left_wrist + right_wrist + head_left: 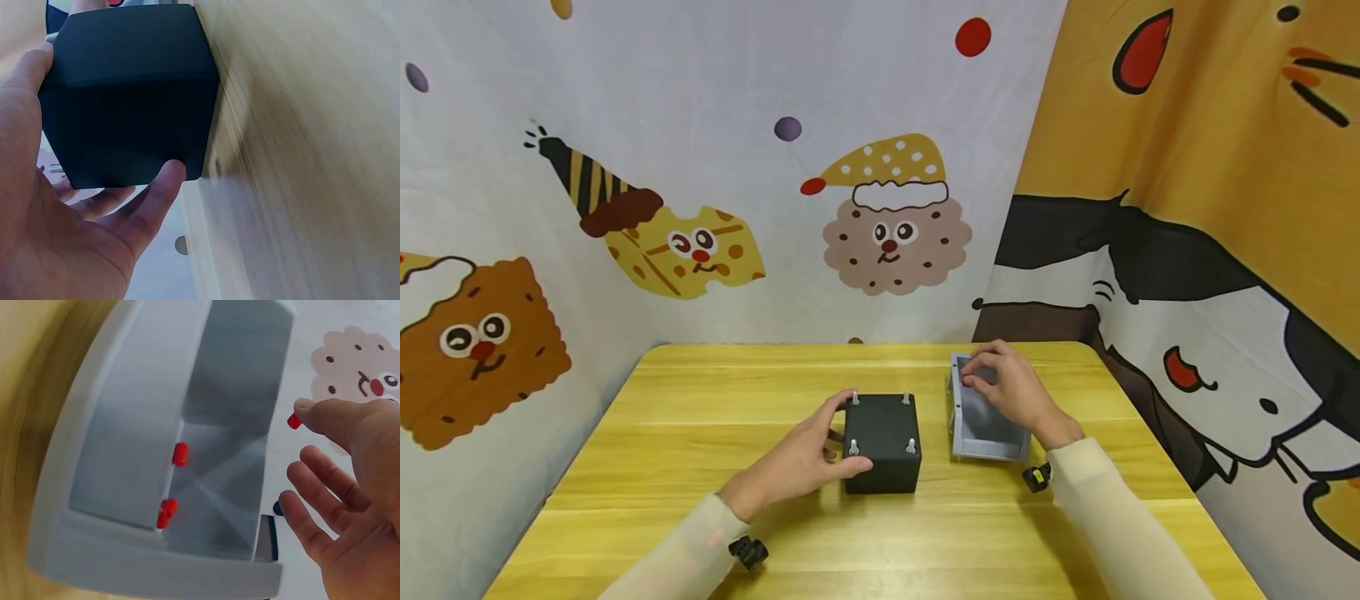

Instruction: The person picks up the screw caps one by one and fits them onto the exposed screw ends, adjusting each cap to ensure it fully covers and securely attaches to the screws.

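Note:
My left hand (801, 454) grips a black box (883, 429) by its left side, the thumb on the near face and the fingers behind. The box stands on the table, with several metal studs (912, 446) upright at the corners of its top; the left wrist view shows the box's dark faces (128, 131). Over a grey bin (988, 448), my right hand (1018, 392) pinches a small red cap-like piece (294, 421) at the fingertips. Inside the bin, similar red pieces (180, 454) lie along one wall.
The bin stands to the right of the box, a narrow gap apart, on a wood-grain table (730, 392). Behind the table hangs a curtain (737, 150) with cartoon prints, and a yellow one (1210, 125) hangs on the right.

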`<state>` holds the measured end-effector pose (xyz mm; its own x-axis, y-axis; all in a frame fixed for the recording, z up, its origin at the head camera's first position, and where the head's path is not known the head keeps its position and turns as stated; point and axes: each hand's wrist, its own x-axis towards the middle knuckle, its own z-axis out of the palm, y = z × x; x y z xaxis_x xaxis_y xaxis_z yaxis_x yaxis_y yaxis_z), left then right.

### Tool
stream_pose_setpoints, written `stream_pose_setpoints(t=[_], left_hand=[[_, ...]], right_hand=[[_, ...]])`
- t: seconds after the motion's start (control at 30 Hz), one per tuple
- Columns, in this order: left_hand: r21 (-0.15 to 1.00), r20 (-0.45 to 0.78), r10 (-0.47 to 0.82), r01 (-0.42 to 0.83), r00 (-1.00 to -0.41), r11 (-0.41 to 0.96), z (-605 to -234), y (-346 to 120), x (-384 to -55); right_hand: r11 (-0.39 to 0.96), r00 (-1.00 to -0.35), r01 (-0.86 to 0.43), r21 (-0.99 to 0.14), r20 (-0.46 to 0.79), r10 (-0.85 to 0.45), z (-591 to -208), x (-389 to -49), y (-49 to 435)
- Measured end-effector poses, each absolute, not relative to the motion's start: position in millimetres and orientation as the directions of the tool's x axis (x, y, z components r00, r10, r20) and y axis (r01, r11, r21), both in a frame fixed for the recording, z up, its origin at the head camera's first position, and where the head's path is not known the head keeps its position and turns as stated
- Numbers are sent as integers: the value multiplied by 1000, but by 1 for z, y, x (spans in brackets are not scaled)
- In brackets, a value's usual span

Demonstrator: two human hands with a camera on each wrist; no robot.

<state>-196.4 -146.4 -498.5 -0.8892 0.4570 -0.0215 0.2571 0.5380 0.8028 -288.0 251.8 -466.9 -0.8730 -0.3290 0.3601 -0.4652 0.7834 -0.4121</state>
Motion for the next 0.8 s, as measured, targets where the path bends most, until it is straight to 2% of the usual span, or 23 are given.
stream_pose_setpoints(t=[0.23, 0.5, 0.8], left_hand=[[814, -23, 463, 252, -886, 523, -497, -146, -197], [806, -16, 465, 264, -885, 530, -497, -146, -198], [819, -18, 468, 256, -883, 513, -499, -146, -198]], right_hand=[[730, -867, -482, -484, 386, -316, -458, -275, 243], [662, -823, -557, -502, 436, -363, -448, -260, 231], [636, -819, -568, -522, 437, -372, -443, -254, 225]])
